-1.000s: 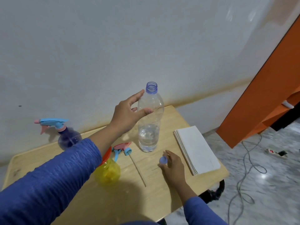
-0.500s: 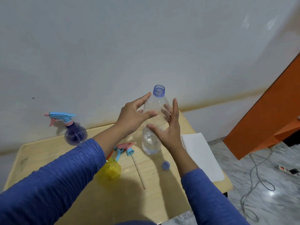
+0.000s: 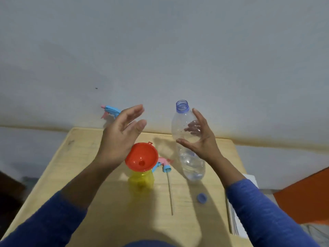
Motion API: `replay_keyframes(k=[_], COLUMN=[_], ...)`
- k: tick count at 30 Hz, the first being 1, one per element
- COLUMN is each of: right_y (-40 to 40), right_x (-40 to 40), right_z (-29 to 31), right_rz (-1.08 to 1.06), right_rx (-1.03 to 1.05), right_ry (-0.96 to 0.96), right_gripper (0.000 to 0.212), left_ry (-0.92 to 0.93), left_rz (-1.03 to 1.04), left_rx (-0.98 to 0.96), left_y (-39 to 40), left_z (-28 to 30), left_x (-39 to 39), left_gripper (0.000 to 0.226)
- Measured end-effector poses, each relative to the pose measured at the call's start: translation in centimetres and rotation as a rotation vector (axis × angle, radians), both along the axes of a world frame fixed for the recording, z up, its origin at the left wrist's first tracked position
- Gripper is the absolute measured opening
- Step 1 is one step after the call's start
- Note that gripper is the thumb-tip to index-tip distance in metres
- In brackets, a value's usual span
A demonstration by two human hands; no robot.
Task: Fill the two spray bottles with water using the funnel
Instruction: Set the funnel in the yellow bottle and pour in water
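So quick update: the water bottle (image 3: 191,139) got handed over. A sec ago the left hand (image 3: 118,138) had it round the shoulder while the right was down by the cap; now the right hand (image 3: 201,139) is wrapped round the upper body, thumb in front, fingers showing thru the clear plastic behind. Def gripping it. The left hand has let go and hangs over the table (image 3: 85,168) w/ fingers straight and spread, holding nothing, at about 9 o'clock from the bottle.

Bottle's uncapped, maybe a third full of water, leaning a bit; can't tell if the base is touching the table or just off it. Its blue cap (image 3: 202,198) sits on the wood at 6 o'clock from it.

Orange funnel (image 3: 141,159) is seated in the neck of the yellow spray bottle (image 3: 141,180), right under the left wrist, roughly 8 o'clock from the water bottle. That bottle's pink/blue trigger head (image 3: 164,164) w/ its long dip tube lies flat between the two. Second spray bottle (image 3: 111,111) is at the back by the wall, 12 o'clock from the funnel, mostly hidden behind the left hand; only its trigger top shows, so prob not opened yet.

IMO this means the pour's about to start: right hand tips, left prob steadies the funnel. Nothing filled yet afaict; yellow one looks empty.
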State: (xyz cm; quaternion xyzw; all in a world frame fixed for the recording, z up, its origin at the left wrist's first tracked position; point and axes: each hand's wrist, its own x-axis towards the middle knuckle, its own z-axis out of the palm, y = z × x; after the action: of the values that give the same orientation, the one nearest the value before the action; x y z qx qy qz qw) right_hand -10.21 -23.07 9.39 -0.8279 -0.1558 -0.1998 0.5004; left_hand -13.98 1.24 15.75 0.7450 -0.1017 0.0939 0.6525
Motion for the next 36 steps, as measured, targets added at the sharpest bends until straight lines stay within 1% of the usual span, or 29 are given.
replay_keyframes(k=[2,3,6,9,11,13,15,21,23,27,31,36], right_y=[0.1,0.1,0.0,0.1,0.0,-0.4,-0.6,-0.7,-0.6,-0.4,-0.5,-0.3], right_x=[0.4,0.5,0.7,1.1,1.3,1.6,1.8,2.0,2.0,2.0,2.3,2.3], right_z=[0.6,0.9,1.9,2.8,3.2,3.6,4.0,6.0,6.6,7.6,8.0,8.3], right_rz=[0.096,0.142,0.26,0.345,0.409,0.462,0.501,0.582,0.608,0.639,0.628,0.62], right_rx=[-0.097,-0.145,-0.311,-0.471,-0.556,-0.638,-0.717,-0.863,-0.903,-0.959,-1.04,-1.07], right_ry=[0.032,0.047,0.054,0.066,0.069,0.08,0.097,0.117,0.121,0.117,0.137,0.139], right_gripper=[0.099,0.098,0.094,0.088,0.088,0.092,0.094,0.086,0.085,0.088,0.102,0.1], left_ry=[0.022,0.068,0.257,0.415,0.443,0.445,0.448,0.45,0.455,0.438,0.423,0.398], left_rz=[0.178,0.229,0.228,0.216,0.228,0.231,0.246,0.293,0.298,0.294,0.283,0.269], left_rx=[-0.071,-0.057,-0.008,0.021,0.078,0.135,0.147,0.195,0.182,0.176,0.174,0.199], left_y=[2.9,3.9,4.6,3.3,2.6,2.1,1.7,1.2,1.2,1.1,1.2,1.3], left_z=[-3.9,-6.3,-12.8,-17.2,-18.5,-18.8,-18.9,-20.1,-20.3,-20.6,-20.8,-21.0], left_x=[-2.1,-3.2,-5.8,-6.5,-6.3,-5.9,-5.8,-5.7,-5.7,-5.7,-5.8,-5.7], left_gripper=[0.037,0.041,0.084,0.104,0.109,0.108,0.105,0.078,0.074,0.072,0.071,0.072])
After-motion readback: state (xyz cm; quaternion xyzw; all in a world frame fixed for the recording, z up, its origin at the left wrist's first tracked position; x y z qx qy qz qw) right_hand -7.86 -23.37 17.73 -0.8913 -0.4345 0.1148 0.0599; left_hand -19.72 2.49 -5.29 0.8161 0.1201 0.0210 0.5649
